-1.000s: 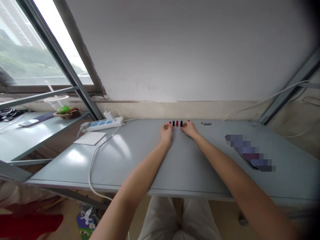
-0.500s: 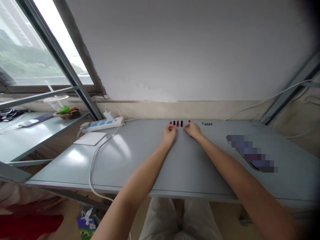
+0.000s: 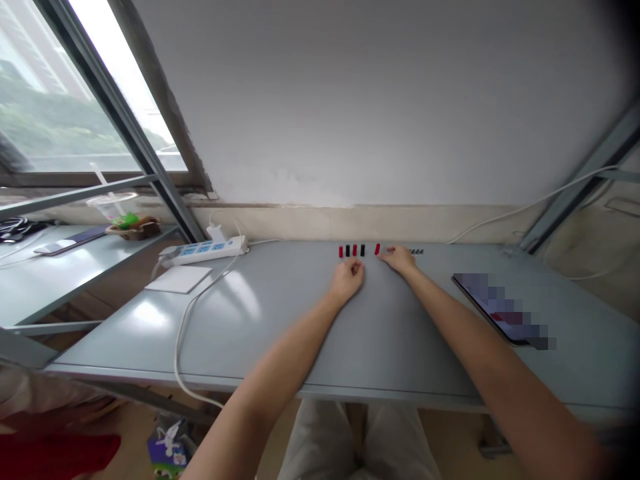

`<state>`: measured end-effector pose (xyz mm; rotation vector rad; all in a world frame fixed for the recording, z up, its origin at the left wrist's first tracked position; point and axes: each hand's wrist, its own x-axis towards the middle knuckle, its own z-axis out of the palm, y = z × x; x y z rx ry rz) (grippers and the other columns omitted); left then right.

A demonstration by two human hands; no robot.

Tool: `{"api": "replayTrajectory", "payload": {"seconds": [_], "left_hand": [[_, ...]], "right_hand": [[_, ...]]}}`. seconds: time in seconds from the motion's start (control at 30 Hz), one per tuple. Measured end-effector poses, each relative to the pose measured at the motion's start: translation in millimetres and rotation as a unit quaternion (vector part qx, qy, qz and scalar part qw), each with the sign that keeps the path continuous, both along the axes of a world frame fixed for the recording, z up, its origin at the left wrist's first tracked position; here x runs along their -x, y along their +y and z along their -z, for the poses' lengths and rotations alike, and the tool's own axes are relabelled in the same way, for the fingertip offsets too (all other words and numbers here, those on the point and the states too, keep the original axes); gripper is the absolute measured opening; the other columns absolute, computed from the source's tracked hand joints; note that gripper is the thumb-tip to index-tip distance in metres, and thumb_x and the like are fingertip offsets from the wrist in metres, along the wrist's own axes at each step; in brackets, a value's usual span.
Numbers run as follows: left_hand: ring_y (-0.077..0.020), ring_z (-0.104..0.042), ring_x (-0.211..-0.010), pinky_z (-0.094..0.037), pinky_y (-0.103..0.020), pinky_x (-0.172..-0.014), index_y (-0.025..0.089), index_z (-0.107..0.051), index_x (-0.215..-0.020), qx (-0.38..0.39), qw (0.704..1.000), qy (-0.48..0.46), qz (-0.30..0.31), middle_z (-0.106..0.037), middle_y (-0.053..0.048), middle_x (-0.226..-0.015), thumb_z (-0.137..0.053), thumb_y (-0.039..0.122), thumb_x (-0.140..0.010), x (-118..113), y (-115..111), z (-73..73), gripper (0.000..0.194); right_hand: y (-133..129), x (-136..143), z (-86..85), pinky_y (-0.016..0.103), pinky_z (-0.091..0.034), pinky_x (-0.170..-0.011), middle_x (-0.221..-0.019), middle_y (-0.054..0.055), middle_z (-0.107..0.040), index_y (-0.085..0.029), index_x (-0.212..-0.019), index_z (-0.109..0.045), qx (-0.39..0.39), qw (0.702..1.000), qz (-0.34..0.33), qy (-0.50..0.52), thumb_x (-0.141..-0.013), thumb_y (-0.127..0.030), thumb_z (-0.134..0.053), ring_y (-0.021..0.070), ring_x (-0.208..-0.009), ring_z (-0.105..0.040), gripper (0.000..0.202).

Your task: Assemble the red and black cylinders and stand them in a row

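Left hand (image 3: pixel 347 279) over the middle of the desk (image 3: pixel 280 313), just on the near side of a short row of small upright pieces. Fingers curled in, thumb drawn against them; impossible to tell whether pinching anything. In that row, from left to right: a red cylinder (image 3: pixel 341 251), a black cylinder (image 3: pixel 348 250), a second red cylinder (image 3: pixel 355 250), a second black cylinder (image 3: pixel 363 250), all close together with narrow gaps between.

A little farther right, apart from the row, a leaning red cylinder (image 3: pixel 377 249), tilted slightly to the right. Just beside this last one, on its right and near side, the fingertips of the right hand (image 3: pixel 381 256), palm turned down. Contact between the two too small to make out; also impossible to tell whether spread or pinching. Right of the hand, several tiny dark bits (image 3: pixel 417 251) in a line.

At the right of the desk, a phone (image 3: pixel 483 308), lying flat, screen pixelated. At the far left, a power strip (image 3: pixel 205 249); nearer, a white pad (image 3: pixel 179 279) and a loose cable (image 3: pixel 181 333) hanging over the near edge. Behind everything, a pale wall (image 3: pixel 360 100).
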<state>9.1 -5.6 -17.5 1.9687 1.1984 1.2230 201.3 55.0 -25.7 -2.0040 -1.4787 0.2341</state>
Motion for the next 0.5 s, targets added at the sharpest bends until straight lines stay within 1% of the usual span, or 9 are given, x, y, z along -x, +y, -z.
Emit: {"api": "replayTrajectory", "payload": {"seconds": [0.13,0.27,0.37,0.5], "left_hand": [[-0.0097,-0.045,-0.055,-0.034,-0.022,-0.057,0.016,-0.057,-0.069,0.0,1.0,-0.011,0.005,-0.051,0.001,-0.058,-0.049,0.021,-0.077,-0.2,-0.1,-0.2,0.012],[-0.0097,-0.044,-0.054,-0.034,-0.023,-0.057,0.017,-0.058,-0.07,0.004,1.0,0.002,-0.005,-0.051,0.002,-0.057,-0.049,0.021,-0.077,-0.4,0.3,0.4,0.012],[-0.0095,-0.044,-0.054,-0.034,-0.023,-0.056,0.016,-0.058,-0.072,-0.006,1.0,0.016,-0.007,-0.051,0.002,-0.057,-0.049,0.021,-0.078,-0.5,1.1,1.6,0.012],[-0.0093,-0.046,-0.055,-0.037,-0.022,-0.057,0.016,-0.06,-0.076,-0.03,0.999,0.028,0.003,-0.054,0.001,-0.06,-0.047,0.021,-0.08,-0.8,3.1,4.5,0.014]], "right_hand": [[6.2,11.4,-3.4,0.038,-0.043,-0.08,-0.096,0.013,-0.066,-0.019,-0.088,-0.066,0.012,1.0,-0.01,-0.013,-0.062,-0.045,-0.069,0.0273,-0.093,-0.06,0.037],[6.4,21.1,-6.5,0.038,-0.042,-0.079,-0.094,0.012,-0.067,-0.02,-0.086,-0.067,0.03,0.999,-0.011,-0.018,-0.07,-0.037,-0.063,0.0264,-0.093,-0.061,0.023],[1.1,25.4,-8.9,0.036,-0.042,-0.078,-0.094,0.01,-0.068,-0.02,-0.087,-0.068,0.023,1.0,-0.017,-0.013,-0.074,-0.032,-0.059,0.0251,-0.092,-0.061,0.02],[-14.7,28.5,-13.3,0.029,-0.041,-0.073,-0.09,0.008,-0.068,-0.019,-0.088,-0.068,-0.002,0.999,-0.049,-0.017,-0.074,-0.031,-0.06,0.0205,-0.086,-0.061,0.02]]}}
